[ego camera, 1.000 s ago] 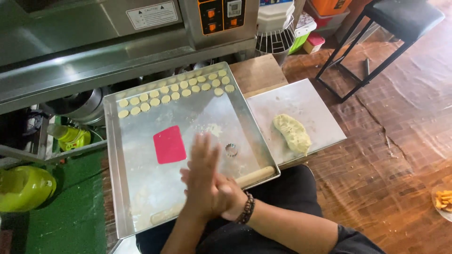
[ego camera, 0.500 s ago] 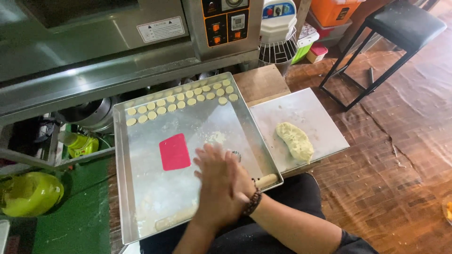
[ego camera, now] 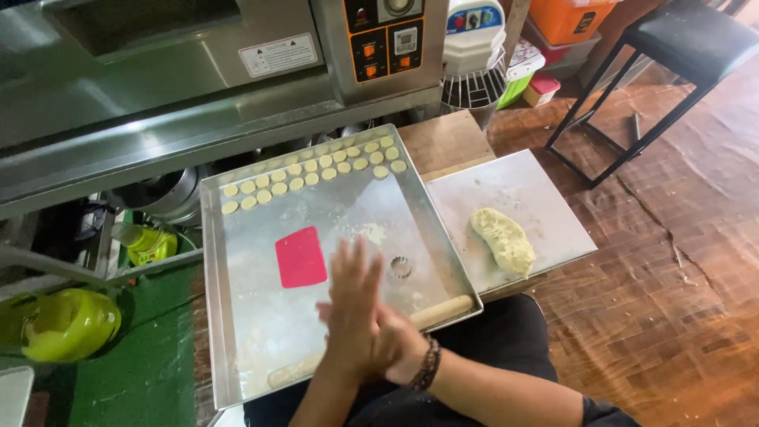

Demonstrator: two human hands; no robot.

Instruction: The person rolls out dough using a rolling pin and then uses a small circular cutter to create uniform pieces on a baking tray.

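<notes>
From the head view we see our left hand laid flat over our right hand, palms pressed together with the fingers straight. Whatever lies between the palms is hidden, so we cannot tell whether anything is gripped. The right wrist wears a dark bead bracelet.

The hands hover over the near edge of a large metal baking tray, dusted with flour. Directly under them a wooden rolling pin lies along the tray's near rim, one end showing just right of the hands and the other end below and to the left. Just beyond the fingertips sits a small fluted round cutter, and to its left a red plastic scraper lies flat. Well beyond the hands, along the tray's far edge, are rows of small round dough pieces.

To the right of the hands, apart from the tray, a smaller metal sheet carries a lump of pale dough. Both sheets rest on a wooden board.

Past the tray stands a steel oven with an orange control panel. To the left is a green floor surface with a yellow-green container. The right opens onto wood parquet floor, with a black stool well away.
</notes>
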